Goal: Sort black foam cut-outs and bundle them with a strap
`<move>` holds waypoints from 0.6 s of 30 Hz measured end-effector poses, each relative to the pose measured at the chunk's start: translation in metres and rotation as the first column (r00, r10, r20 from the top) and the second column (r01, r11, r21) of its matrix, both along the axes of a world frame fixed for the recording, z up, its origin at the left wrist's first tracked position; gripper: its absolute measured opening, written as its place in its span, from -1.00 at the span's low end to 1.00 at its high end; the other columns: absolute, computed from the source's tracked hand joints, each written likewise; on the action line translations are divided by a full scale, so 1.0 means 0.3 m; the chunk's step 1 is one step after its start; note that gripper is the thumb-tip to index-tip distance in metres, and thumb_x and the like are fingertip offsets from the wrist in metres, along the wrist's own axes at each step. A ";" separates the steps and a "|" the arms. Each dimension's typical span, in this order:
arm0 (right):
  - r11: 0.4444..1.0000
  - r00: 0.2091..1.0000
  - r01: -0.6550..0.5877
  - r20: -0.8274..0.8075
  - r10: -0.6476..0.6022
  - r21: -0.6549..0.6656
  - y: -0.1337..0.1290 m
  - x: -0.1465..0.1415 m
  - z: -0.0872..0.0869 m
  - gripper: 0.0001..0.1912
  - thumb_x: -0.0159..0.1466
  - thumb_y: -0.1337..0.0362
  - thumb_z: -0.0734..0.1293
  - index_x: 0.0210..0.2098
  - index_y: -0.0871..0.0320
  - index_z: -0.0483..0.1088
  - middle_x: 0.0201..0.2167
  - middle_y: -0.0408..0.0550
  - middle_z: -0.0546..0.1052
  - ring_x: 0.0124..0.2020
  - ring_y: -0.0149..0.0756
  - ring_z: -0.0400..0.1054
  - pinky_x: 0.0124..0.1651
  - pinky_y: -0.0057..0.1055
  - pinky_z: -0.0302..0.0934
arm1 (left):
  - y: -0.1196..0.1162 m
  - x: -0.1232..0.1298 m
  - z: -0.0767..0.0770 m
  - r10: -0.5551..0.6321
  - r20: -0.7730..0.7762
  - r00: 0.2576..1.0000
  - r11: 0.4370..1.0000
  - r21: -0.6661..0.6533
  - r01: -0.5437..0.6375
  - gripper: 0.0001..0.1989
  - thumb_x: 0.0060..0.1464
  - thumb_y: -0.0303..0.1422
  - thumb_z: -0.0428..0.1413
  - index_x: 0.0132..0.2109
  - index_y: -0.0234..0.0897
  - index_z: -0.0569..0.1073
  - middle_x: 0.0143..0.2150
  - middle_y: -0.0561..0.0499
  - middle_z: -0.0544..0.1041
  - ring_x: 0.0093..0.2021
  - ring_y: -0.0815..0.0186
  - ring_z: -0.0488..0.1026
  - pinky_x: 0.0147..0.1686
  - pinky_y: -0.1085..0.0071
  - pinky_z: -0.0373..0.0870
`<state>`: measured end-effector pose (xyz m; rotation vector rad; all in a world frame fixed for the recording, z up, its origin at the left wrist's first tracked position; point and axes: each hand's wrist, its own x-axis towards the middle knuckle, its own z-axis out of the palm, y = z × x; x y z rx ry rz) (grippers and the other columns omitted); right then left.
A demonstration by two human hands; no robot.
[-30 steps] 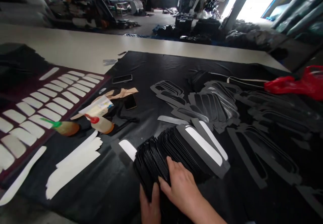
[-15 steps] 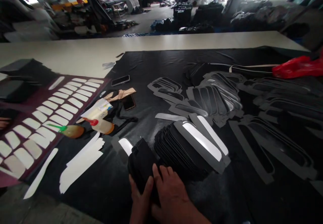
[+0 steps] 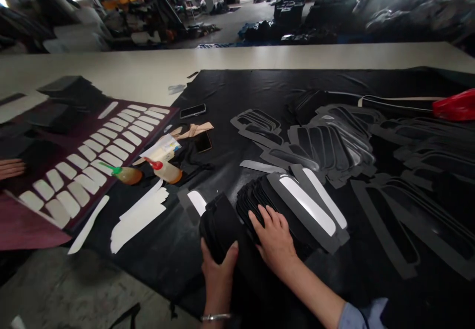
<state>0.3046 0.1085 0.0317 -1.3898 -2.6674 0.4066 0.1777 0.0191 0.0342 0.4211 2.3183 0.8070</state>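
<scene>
My left hand grips the near end of a stack of black flat pieces, thumb on one side and fingers on the other. To its right lies a fanned row of black pieces with rounded ends. My right hand rests on that row with its fingers spread, touching the upper edges. At the row's right end, a grey piece with a white strip lies on top. Another white-striped piece sits just behind the held stack, partly covered by it.
Grey-edged black pieces lie heaped to the right. On the left are white strips, a green-tipped bottle, a red-tipped bottle and a phone. A co-worker's hand is at the far left, near pale pieces on maroon material.
My right hand has left the held stack and moved right and up onto the fanned row. My left hand keeps its grip on the stack. The view has shifted left.
</scene>
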 end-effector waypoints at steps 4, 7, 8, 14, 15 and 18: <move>0.998 0.997 -0.022 0.077 0.018 0.052 0.002 -0.011 -0.043 -0.42 0.19 0.41 0.25 0.18 -0.01 0.13 0.22 0.14 0.14 0.19 0.03 0.03 0.11 -0.03 -0.05 | 0.022 0.011 0.020 0.062 0.012 0.998 0.997 -0.048 -0.061 -0.10 -0.09 0.00 0.09 0.27 -0.30 -0.10 0.17 -0.29 0.22 0.19 0.02 0.16 0.14 0.13 0.12; 0.997 0.996 -0.017 0.090 0.011 0.070 0.006 -0.007 -0.035 -0.45 0.20 0.51 0.15 0.15 0.01 0.19 0.18 0.13 0.22 0.15 -0.01 0.11 0.08 -0.07 0.02 | 0.041 0.019 0.037 0.074 -0.021 0.997 0.993 -0.087 -0.076 -0.09 -0.12 0.01 0.10 0.26 -0.30 -0.07 0.15 -0.31 0.24 0.17 -0.02 0.18 0.13 0.11 0.13; 0.997 0.997 -0.022 0.082 0.016 0.070 0.010 -0.002 -0.029 -0.44 0.19 0.53 0.14 0.15 0.02 0.20 0.17 0.12 0.24 0.14 -0.03 0.12 0.08 -0.08 0.03 | 0.047 0.021 0.043 0.075 -0.031 0.997 0.992 -0.100 -0.078 -0.09 -0.13 0.02 0.09 0.26 -0.31 -0.07 0.14 -0.31 0.24 0.16 -0.02 0.19 0.12 0.11 0.14; 0.995 0.998 -0.027 -0.051 0.032 0.098 0.054 0.051 0.006 -0.37 0.10 0.61 0.07 0.15 0.20 0.20 0.12 0.15 0.28 0.12 -0.10 0.12 0.10 -0.14 0.06 | 0.092 0.059 0.094 0.037 -0.048 0.998 0.972 -0.230 -0.047 -0.02 -0.18 0.07 0.08 0.28 -0.29 -0.12 0.11 -0.40 0.23 0.16 -0.16 0.17 0.01 -0.04 0.20; 0.995 0.997 -0.029 -0.073 0.036 0.095 0.060 0.056 0.010 -0.36 0.09 0.61 0.06 0.15 0.22 0.19 0.11 0.16 0.28 0.12 -0.12 0.11 0.10 -0.14 0.06 | 0.104 0.070 0.104 0.042 -0.061 0.997 0.965 -0.256 -0.056 -0.01 -0.18 0.07 0.08 0.28 -0.27 -0.13 0.12 -0.42 0.21 0.16 -0.19 0.15 -0.01 -0.08 0.19; 0.999 0.992 -0.027 -0.118 0.032 0.040 0.067 0.063 0.019 -0.35 0.06 0.60 0.07 0.15 0.24 0.19 0.11 0.17 0.28 0.13 -0.12 0.09 0.11 -0.14 0.06 | 0.148 0.101 0.127 0.024 -0.129 0.991 0.952 -0.300 -0.062 0.05 -0.24 0.09 0.11 0.29 -0.26 -0.15 0.13 -0.47 0.16 0.17 -0.26 0.11 -0.02 -0.12 0.15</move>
